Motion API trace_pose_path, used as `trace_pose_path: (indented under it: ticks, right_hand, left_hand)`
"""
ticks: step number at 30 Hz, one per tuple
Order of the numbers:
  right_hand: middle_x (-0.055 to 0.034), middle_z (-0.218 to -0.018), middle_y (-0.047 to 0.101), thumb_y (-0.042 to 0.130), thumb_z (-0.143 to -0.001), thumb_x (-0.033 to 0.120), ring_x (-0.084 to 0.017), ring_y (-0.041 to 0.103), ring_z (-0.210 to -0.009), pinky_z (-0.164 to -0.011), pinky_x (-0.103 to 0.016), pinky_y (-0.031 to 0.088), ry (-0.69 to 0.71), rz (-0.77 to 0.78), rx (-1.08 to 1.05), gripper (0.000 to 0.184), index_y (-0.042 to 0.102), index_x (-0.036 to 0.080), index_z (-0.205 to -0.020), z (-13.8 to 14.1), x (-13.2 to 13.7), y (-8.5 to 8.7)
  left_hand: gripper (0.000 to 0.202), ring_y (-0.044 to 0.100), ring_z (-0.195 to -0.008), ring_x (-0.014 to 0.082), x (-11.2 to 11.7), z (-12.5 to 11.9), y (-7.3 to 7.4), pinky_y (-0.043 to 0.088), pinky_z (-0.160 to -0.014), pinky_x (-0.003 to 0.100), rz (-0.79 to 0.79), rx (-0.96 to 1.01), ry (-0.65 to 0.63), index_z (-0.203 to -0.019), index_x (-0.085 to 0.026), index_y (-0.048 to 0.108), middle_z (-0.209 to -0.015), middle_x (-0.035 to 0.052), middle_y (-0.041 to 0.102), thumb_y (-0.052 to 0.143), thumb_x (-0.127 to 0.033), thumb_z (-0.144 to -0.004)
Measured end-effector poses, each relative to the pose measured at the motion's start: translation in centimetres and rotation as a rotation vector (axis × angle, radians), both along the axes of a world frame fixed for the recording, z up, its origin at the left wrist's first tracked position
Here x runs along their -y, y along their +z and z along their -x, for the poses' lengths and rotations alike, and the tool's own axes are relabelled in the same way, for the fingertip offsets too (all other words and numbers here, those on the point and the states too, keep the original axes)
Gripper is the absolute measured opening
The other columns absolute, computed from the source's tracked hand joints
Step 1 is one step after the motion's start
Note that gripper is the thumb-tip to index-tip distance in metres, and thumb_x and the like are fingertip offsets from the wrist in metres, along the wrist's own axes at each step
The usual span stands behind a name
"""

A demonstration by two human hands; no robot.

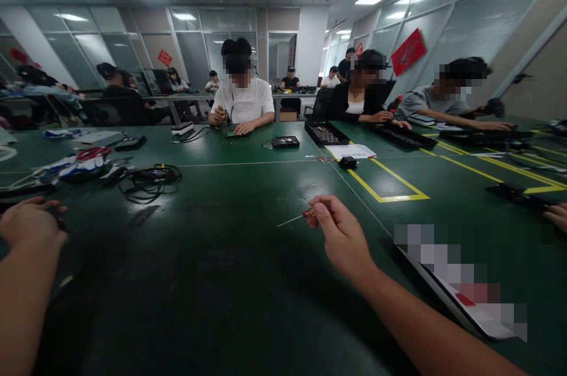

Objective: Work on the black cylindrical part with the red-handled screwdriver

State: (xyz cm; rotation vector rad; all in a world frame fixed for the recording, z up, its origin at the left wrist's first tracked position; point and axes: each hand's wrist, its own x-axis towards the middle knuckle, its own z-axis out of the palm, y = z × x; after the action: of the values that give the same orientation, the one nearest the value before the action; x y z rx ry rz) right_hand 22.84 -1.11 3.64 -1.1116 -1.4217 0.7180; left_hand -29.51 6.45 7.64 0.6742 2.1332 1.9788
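Note:
My right hand [343,231] is closed around the reddish handle of a screwdriver [292,221]. The thin metal shaft points left, held above the green tabletop [212,317]. At the far left is my left hand [31,224], its fingers curled at a dark object [57,213] that is too blurred to name. Part of that hand is cut off by the frame's edge. A tangle of black cables [153,182] lies just beyond it.
Bundled cables [91,160] lie at the back left. A black device [286,141], black trays [325,133] and a small black block [348,162] are farther back. Yellow tape [403,198] marks the right side. A pale, partly blurred flat object [443,287] lies right. Co-workers [241,101] sit opposite.

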Motion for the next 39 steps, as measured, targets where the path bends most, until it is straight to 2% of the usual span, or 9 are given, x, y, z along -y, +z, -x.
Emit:
trace_pose_path:
  ticks: [5, 9, 13, 20, 24, 27, 31, 33, 39]
  right_hand:
    - [0.0016, -0.071, 0.064, 0.05, -0.102, 0.045, -0.016, 0.06, -0.066, -0.064, -0.031, 0.048, 0.015, 0.008, 0.0, 0.025, 0.062, 0.023, -0.102, 0.1, 0.1, 0.3]
    - [0.0024, -0.072, 0.064, 0.049, -0.103, 0.043, -0.016, 0.06, -0.066, -0.064, -0.032, 0.048, -0.001, -0.009, -0.009, 0.022, 0.06, 0.025, -0.107, 0.1, 0.3, 0.5]
    - [0.0008, -0.078, 0.065, 0.051, -0.102, 0.041, -0.017, 0.062, -0.073, -0.071, -0.034, 0.05, -0.072, -0.064, -0.016, 0.02, 0.061, 0.025, -0.109, 0.1, 0.2, 0.6]
    - [-0.002, -0.086, 0.068, 0.061, -0.095, 0.042, -0.018, 0.065, -0.076, -0.07, -0.035, 0.053, -0.166, -0.091, -0.117, 0.023, 0.063, 0.024, -0.11, 0.0, 0.2, 1.3]
    - [-0.001, -0.079, 0.066, 0.06, -0.096, 0.041, -0.017, 0.062, -0.07, -0.066, -0.033, 0.053, -0.182, -0.117, -0.119, 0.02, 0.065, 0.023, -0.104, 0.0, 0.4, 1.9]
    - [0.0001, -0.074, 0.064, 0.06, -0.096, 0.042, -0.015, 0.059, -0.064, -0.062, -0.03, 0.051, -0.223, -0.138, -0.131, 0.02, 0.064, 0.023, -0.095, 0.0, 0.5, 2.1]
    - [0.0012, -0.071, 0.06, 0.06, -0.096, 0.045, -0.015, 0.055, -0.062, -0.058, -0.029, 0.047, -0.226, -0.146, -0.14, 0.025, 0.06, 0.023, -0.085, -0.1, 0.6, 2.0]
    - [0.0006, -0.073, 0.061, 0.06, -0.097, 0.044, -0.015, 0.057, -0.064, -0.06, -0.029, 0.047, -0.202, -0.158, -0.1, 0.024, 0.061, 0.023, -0.085, -0.1, 0.7, 1.8]
    - [-0.0011, -0.078, 0.068, 0.056, -0.1, 0.042, -0.017, 0.064, -0.07, -0.066, -0.031, 0.051, -0.132, -0.154, 0.014, 0.022, 0.065, 0.023, -0.096, -0.1, 1.0, 1.2]
  left_hand:
    - [0.02, 0.047, -0.045, 0.0098, -0.8, 0.0, -0.1, 0.04, -0.05, 0.018, -0.086, 0.073, -0.024, -0.071, -0.014, 0.043, -0.055, -0.0044, 0.047, 0.039, 0.005, -0.077]
    - [0.024, 0.045, -0.047, 0.0107, -1.6, -5.2, 1.8, 0.034, -0.048, 0.02, -0.129, 0.253, -0.046, -0.074, -0.014, 0.049, -0.059, -0.0037, 0.048, 0.04, 0.007, -0.07]
    - [0.024, 0.052, -0.059, 0.0124, -1.3, -12.6, 2.3, 0.042, -0.057, 0.022, -0.214, 0.366, -0.504, -0.083, -0.014, 0.057, -0.067, -0.0009, 0.054, 0.046, 0.001, -0.067]
    - [0.038, 0.054, -0.068, 0.0164, 2.5, -26.5, -0.3, 0.041, -0.063, 0.026, 0.007, 0.338, -1.137, -0.094, -0.016, 0.06, -0.072, 0.0018, 0.058, 0.05, -0.005, -0.059]
    - [0.039, 0.054, -0.072, 0.0176, 4.2, -31.5, -1.6, 0.043, -0.072, 0.031, 0.033, 0.402, -1.398, -0.1, -0.018, 0.059, -0.076, 0.0019, 0.057, 0.051, -0.012, -0.063]
    - [0.031, 0.055, -0.077, 0.0193, 4.6, -33.4, -2.9, 0.044, -0.076, 0.034, 0.021, 0.311, -1.487, -0.102, -0.019, 0.058, -0.08, 0.0025, 0.057, 0.051, -0.019, -0.072]
    - [0.043, 0.058, -0.085, 0.019, 4.7, -34.2, -5.1, 0.045, -0.077, 0.033, 0.038, 0.051, -1.551, -0.104, -0.02, 0.054, -0.09, 0.0021, 0.059, 0.058, -0.006, -0.063]
    - [0.041, 0.06, -0.09, 0.0193, 4.7, -34.2, -6.2, 0.046, -0.08, 0.033, 0.059, -0.077, -1.531, -0.105, -0.02, 0.054, -0.096, 0.0031, 0.061, 0.062, -0.004, -0.067]
    - [0.032, 0.064, -0.103, 0.0246, 4.2, -33.2, -7.4, 0.049, -0.093, 0.04, 0.064, -0.376, -1.419, -0.112, -0.021, 0.067, -0.111, 0.0067, 0.07, 0.077, -0.026, -0.082]
